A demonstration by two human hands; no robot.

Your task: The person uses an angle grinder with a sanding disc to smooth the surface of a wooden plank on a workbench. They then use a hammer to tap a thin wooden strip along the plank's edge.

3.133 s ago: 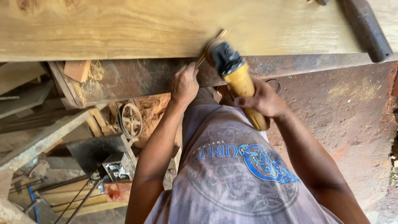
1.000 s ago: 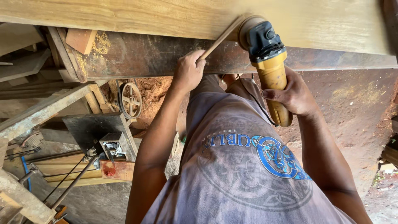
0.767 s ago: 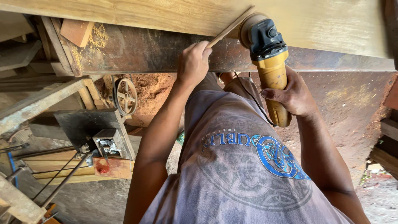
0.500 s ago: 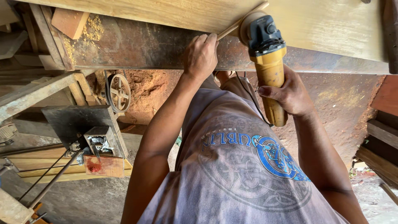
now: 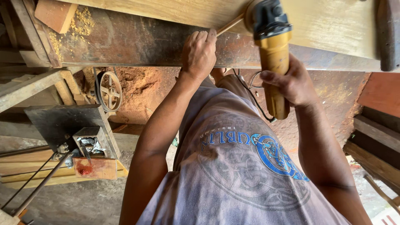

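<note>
Your grinder (image 5: 273,58): yellow body, black head, at 12 o'clock. Plank (image 5: 333,25) pale tan; beam (image 5: 125,41) rusty brown. Shirt (image 5: 237,175) grey, blue knotwork print.

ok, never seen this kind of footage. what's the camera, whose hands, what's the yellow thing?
The camera sits on a person's head and looks down their own chest and arms, so the grey printed shirt fills the lower part of the view. The right hand grips the yellow body of an angle grinder, whose black head rests on a pale wooden plank. The left hand rests on the rusty metal beam under the plank and touches a thin wooden stick beside the grinder's disc. Lower left: sawdust, a spoked wheel, scrap timber and a small box of parts.
</note>
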